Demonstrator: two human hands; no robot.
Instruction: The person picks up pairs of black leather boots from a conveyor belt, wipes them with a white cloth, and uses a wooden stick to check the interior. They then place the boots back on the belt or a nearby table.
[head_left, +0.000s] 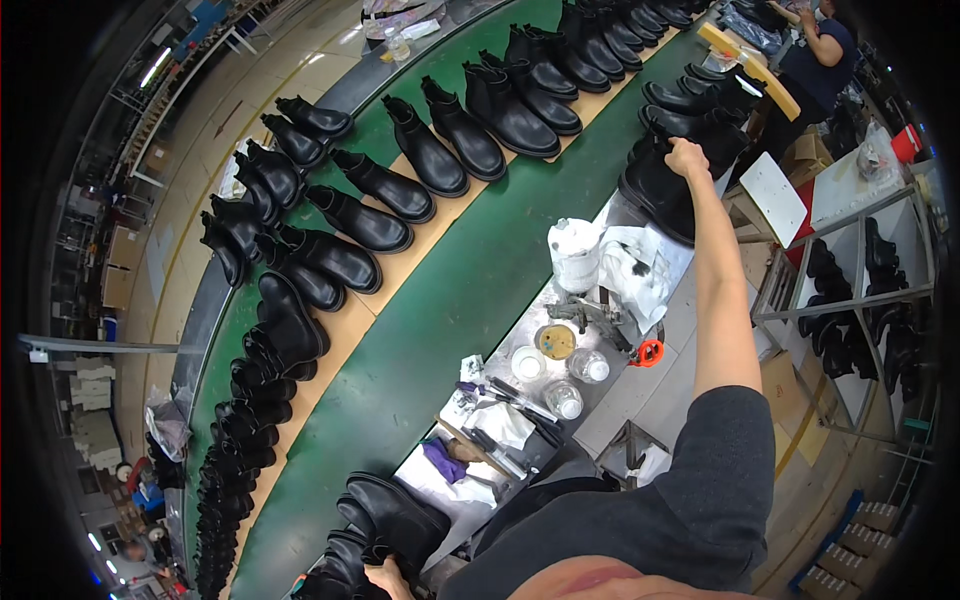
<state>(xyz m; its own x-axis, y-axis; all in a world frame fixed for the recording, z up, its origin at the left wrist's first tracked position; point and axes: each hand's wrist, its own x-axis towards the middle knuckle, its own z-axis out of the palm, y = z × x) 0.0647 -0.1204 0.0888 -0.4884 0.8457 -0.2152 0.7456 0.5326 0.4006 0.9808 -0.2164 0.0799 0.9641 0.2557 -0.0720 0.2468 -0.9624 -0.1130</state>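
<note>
With my right arm stretched far forward, my right hand (687, 158) is closed on the upper edge of a black ankle boot (660, 195) in a cluster at the bench's far right end. Its fingertips are partly hidden behind the leather. Down at the lower left, my left hand (388, 577) grips another black boot (398, 515) beside several more. The fingers there are wrapped at the boot's top and partly covered by it. Between my hands lies a metal work surface (535, 315) with cups, bottles, pens and cloths.
A curved green conveyor (450, 255) carries long rows of black boots (380, 185) on tan boards. On the work surface stand a white roll (574, 255), a yellowish pot (556, 341) and clear bottles (564, 400). A rack of shoes (830, 280) is at right; another person (825, 60) stands beyond.
</note>
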